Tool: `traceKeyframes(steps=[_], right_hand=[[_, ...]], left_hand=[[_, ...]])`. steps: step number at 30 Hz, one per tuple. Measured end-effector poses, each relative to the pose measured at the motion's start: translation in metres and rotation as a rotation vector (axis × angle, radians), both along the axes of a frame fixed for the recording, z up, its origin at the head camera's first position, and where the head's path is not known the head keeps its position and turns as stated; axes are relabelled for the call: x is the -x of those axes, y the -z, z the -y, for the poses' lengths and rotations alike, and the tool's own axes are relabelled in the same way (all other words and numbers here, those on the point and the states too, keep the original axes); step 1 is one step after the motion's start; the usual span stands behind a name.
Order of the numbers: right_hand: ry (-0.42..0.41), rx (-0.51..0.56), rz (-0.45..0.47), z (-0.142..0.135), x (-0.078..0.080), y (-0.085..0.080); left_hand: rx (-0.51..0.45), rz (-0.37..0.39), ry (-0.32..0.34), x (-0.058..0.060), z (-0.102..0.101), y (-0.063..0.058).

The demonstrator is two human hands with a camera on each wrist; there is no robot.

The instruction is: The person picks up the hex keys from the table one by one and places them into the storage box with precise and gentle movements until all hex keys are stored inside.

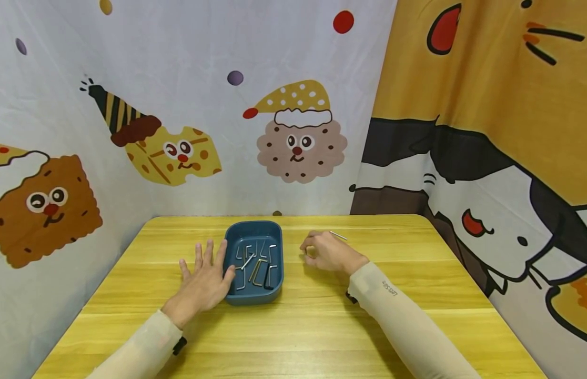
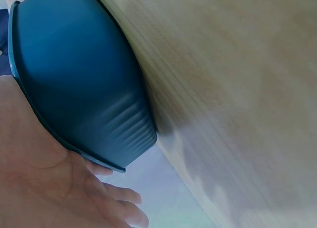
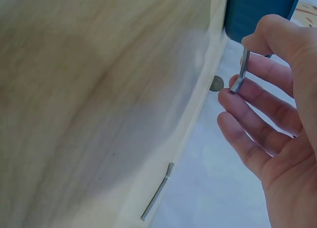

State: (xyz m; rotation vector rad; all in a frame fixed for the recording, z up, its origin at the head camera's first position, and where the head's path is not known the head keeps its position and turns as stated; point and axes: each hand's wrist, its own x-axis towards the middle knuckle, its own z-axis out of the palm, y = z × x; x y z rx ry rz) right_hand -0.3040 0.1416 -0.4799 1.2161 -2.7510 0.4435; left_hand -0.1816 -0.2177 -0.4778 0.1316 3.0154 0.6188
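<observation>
A dark blue tray (image 1: 257, 299) stands on the table with several L-shaped hex keys (image 1: 258, 271) lying in it, silver, brassy and black. My left hand (image 1: 204, 284) lies against the tray's left side, fingers spread and straight, the thumb over the rim; the left wrist view shows the palm beside the tray's outer wall (image 2: 79, 74). To the right of the tray, my right hand (image 1: 332, 251) is raised over the table. Between thumb and fingers it pinches a silver hex key (image 3: 243, 69), bent end showing.
Another silver hex key (image 1: 338, 235) lies on the table just beyond the right hand. The wooden table (image 1: 293, 337) ends at a printed curtain (image 1: 203, 63) behind, and a second printed cloth (image 1: 487, 158) hangs along the right.
</observation>
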Motion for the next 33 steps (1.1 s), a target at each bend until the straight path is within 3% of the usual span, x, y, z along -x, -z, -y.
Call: traceKeyframes(steps=[27,33], right_hand=[[-0.123,0.018,-0.197,0.022,-0.009,-0.026],[-0.140,0.010,-0.199,0.029,-0.007,-0.034]], left_hand=[[0.011,-0.003,-0.003,0.000,0.000,0.000],[0.005,-0.005,-0.001,0.000,0.000,0.000]])
